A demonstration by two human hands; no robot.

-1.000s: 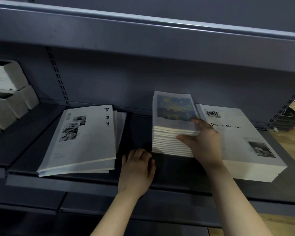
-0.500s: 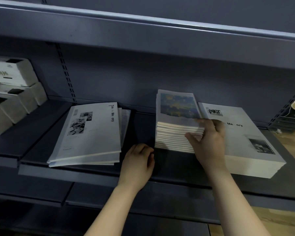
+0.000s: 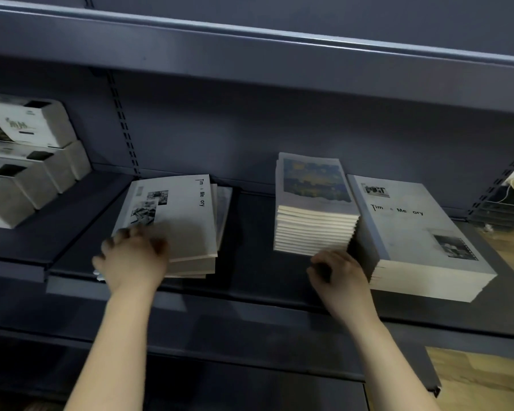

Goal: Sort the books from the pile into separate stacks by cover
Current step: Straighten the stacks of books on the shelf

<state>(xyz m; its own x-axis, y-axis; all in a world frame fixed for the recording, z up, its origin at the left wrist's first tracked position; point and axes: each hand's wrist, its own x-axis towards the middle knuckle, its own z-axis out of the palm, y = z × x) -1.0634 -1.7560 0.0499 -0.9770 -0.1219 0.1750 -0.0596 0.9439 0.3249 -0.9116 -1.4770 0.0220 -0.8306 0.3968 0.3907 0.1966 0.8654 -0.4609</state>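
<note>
Leaving the shelf (image 3: 250,262), the left hand (image 3: 131,256) is landing on the loose pile (image 3: 175,221), grip too blurred to tell, likely picking the next book, while the right hand (image 3: 339,274), grip curled empty, is resting at the foot of the painted-cover stack (image 3: 312,221) it was holding.
</note>
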